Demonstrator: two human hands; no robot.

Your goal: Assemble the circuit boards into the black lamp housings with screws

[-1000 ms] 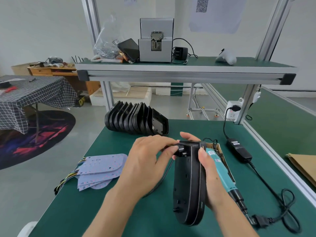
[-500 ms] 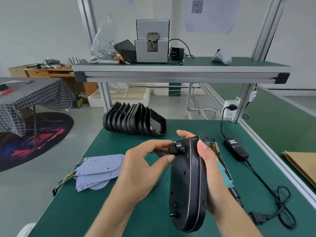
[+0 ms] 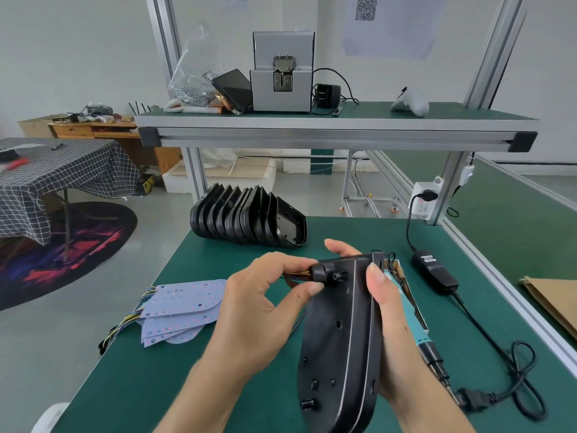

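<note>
My right hand (image 3: 387,310) grips a black lamp housing (image 3: 340,342) on edge above the green bench, its outer back facing left. My left hand (image 3: 265,304) pinches the coloured wires (image 3: 301,272) that come out of the round neck at the housing's top. A row of empty black housings (image 3: 249,220) leans together at the far end of the bench. Several pale blue circuit boards (image 3: 184,307) with coloured wire tails lie stacked at the left. A teal electric screwdriver (image 3: 415,326) lies behind my right hand, mostly hidden.
A cardboard box (image 3: 406,285) sits under the screwdriver. A black power adapter (image 3: 435,271) and its looped cable (image 3: 518,385) run along the right to a wall socket (image 3: 424,206). A screw feeder (image 3: 282,73) stands on the upper shelf. The bench's left edge (image 3: 131,323) is close.
The housing has tilted so that more of its back faces me. My left fingers have drawn slightly away from the neck, with the wires showing between them.
</note>
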